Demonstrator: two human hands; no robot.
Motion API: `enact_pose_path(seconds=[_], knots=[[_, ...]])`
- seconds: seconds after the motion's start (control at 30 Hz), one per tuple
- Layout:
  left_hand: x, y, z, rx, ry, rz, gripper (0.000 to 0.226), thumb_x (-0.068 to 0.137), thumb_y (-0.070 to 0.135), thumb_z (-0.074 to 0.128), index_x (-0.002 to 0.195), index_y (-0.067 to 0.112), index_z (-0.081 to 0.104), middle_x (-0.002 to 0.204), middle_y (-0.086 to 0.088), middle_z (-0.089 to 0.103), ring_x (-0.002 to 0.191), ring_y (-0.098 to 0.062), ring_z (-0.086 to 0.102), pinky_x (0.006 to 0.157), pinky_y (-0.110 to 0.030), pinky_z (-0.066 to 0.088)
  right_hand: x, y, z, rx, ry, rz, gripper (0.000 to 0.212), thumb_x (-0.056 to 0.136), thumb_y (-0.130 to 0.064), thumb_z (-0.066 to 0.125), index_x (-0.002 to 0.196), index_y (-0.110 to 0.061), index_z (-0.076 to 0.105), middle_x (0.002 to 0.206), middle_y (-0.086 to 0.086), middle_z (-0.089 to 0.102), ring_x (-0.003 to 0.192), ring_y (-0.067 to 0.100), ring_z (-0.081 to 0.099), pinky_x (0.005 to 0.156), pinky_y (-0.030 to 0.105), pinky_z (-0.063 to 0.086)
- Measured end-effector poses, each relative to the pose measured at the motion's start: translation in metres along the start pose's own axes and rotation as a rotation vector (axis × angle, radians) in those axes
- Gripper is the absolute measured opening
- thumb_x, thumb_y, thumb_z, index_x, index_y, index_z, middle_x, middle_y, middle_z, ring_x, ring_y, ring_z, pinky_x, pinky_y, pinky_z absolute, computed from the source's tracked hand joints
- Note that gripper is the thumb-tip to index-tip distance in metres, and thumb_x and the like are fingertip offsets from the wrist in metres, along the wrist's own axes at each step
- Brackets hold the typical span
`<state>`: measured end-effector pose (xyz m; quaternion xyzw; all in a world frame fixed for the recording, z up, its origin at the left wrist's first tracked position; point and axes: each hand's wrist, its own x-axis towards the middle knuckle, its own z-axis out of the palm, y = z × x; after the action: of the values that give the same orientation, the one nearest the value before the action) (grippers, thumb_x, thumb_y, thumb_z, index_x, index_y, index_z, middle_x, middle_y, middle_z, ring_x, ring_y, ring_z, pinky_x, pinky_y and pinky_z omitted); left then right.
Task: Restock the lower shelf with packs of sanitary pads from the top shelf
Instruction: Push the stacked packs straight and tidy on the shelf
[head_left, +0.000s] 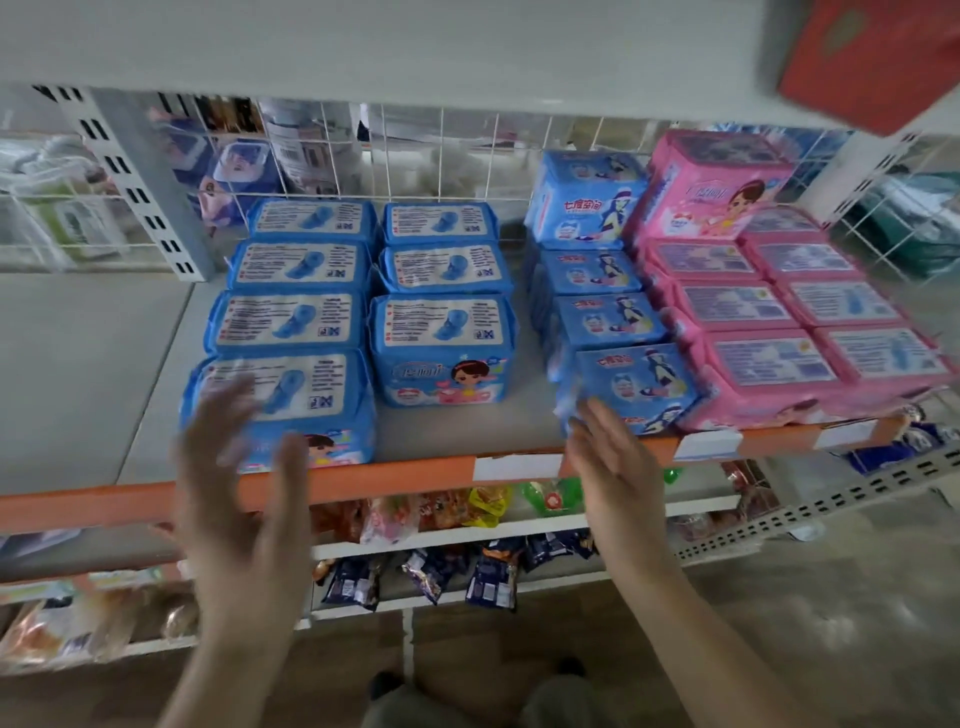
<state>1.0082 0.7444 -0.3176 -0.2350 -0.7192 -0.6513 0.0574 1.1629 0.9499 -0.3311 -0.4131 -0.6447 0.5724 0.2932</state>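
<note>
Before the orange-edged shelf (395, 480), two bare hands hover, fingers spread, gripping nothing.
Left hand (236, 467) is blurred over the front blue pack (291, 400) of the left rows; right hand (613, 467) sits just before another blue pack (631, 387); pink packs (769, 364) fill the right side.

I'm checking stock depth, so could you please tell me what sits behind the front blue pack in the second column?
Behind the front blue pack two more blue packs run back to the wire grid. Goods beyond the grid are too blurred to identify.
</note>
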Motion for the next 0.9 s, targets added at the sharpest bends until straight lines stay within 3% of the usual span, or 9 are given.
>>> enact_pose_path(seconds=[0.07, 0.13, 0.23, 0.37, 0.53, 0.67, 0.73, 0.83, 0.9], knots=[[-0.028, 0.027, 0.038, 0.123, -0.077, 0.152, 0.047, 0.093, 0.032, 0.061, 0.133, 0.008, 0.053, 0.14, -0.007, 0.056, 0.118, -0.039, 0.06, 0.096, -0.055, 0.051, 0.003, 0.003, -0.024, 0.133, 0.041, 0.113, 0.02, 0.095, -0.011, 0.066, 0.111, -0.02, 0.073, 0.114, 0.001, 0.075, 0.111, 0.008, 0.067, 0.101, 0.033, 0.052], [-0.045, 0.04, 0.076, 0.21, -0.138, 0.184, 0.044, 0.09, 0.031, 0.064, 0.13, 0.013, 0.056, 0.135, -0.002, 0.059, 0.125, -0.023, 0.058, 0.104, -0.036, 0.047, 0.01, 0.0, -0.046, 0.241, 0.058, 0.191, 0.01, 0.093, -0.008, 0.066, 0.093, -0.01, 0.076, 0.1, 0.013, 0.077, 0.103, 0.025, 0.071, 0.098, 0.045, 0.055], [-0.056, 0.057, 0.133, 0.262, -0.355, -0.152, 0.06, 0.087, 0.041, 0.072, 0.14, 0.038, 0.045, 0.133, 0.015, 0.057, 0.126, -0.01, 0.054, 0.108, -0.038, 0.045, 0.025, -0.001, -0.077, 0.258, 0.021, 0.279, 0.018, 0.096, -0.004, 0.06, 0.085, -0.004, 0.074, 0.094, 0.021, 0.075, 0.096, 0.034, 0.071, 0.094, 0.044, 0.056], [-0.058, 0.062, 0.199, 0.483, -0.571, -0.208, 0.084, 0.087, 0.04, 0.075, 0.155, 0.031, 0.026, 0.156, 0.007, 0.039, 0.14, -0.018, 0.039, 0.109, -0.031, 0.034, 0.049, -0.002, -0.104, 0.253, -0.09, 0.361, 0.013, 0.095, 0.0, 0.059, 0.092, 0.003, 0.071, 0.093, 0.022, 0.073, 0.092, 0.033, 0.069, 0.091, 0.04, 0.056], [-0.039, 0.032, 0.241, 0.522, -0.541, -0.209, 0.075, 0.08, 0.029, 0.082, 0.141, 0.023, 0.039, 0.127, -0.002, 0.065, 0.112, -0.024, 0.064, 0.075, -0.026, 0.044, 0.075, 0.003, -0.115, 0.115, -0.266, 0.271, 0.012, 0.088, -0.013, 0.063, 0.084, -0.007, 0.072, 0.095, 0.02, 0.075, 0.1, 0.038, 0.07, 0.093, 0.049, 0.056], [-0.029, 0.02, 0.243, 0.577, -0.529, -0.242, 0.06, 0.086, 0.027, 0.078, 0.138, 0.02, 0.048, 0.124, -0.004, 0.069, 0.109, -0.027, 0.066, 0.073, -0.029, 0.045, 0.078, 0.001, -0.124, 0.08, -0.368, 0.299, 0.017, 0.092, -0.015, 0.061, 0.085, -0.001, 0.068, 0.108, 0.03, 0.067, 0.108, 0.049, 0.06, 0.098, 0.061, 0.047], [-0.029, 0.024, 0.243, 0.562, -0.522, -0.25, 0.058, 0.086, 0.026, 0.077, 0.137, 0.018, 0.049, 0.124, -0.006, 0.068, 0.11, -0.029, 0.066, 0.078, -0.036, 0.053, 0.074, 0.003, -0.14, 0.063, -0.391, 0.238, 0.018, 0.098, -0.01, 0.057, 0.089, -0.01, 0.072, 0.105, 0.023, 0.071, 0.105, 0.043, 0.065, 0.097, 0.055, 0.05], [-0.042, 0.037, 0.241, 0.596, -0.439, -0.228, 0.064, 0.086, 0.022, 0.077, 0.141, 0.014, 0.045, 0.134, -0.01, 0.061, 0.12, -0.033, 0.059, 0.085, -0.037, 0.048, 0.059, 0.008, -0.184, 0.067, -0.171, -0.054, 0.02, 0.1, -0.018, 0.058, 0.092, -0.022, 0.076, 0.09, 0.003, 0.076, 0.086, 0.031, 0.07, 0.081, 0.045, 0.057], [-0.065, 0.052, 0.238, 0.603, -0.377, -0.178, 0.082, 0.084, 0.03, 0.079, 0.152, 0.015, 0.034, 0.152, -0.006, 0.044, 0.137, -0.029, 0.042, 0.101, -0.043, 0.044, 0.059, 0.011, -0.22, 0.096, 0.071, -0.227, 0.018, 0.099, -0.013, 0.058, 0.093, -0.019, 0.074, 0.089, -0.002, 0.076, 0.081, 0.024, 0.069, 0.076, 0.031, 0.056]])
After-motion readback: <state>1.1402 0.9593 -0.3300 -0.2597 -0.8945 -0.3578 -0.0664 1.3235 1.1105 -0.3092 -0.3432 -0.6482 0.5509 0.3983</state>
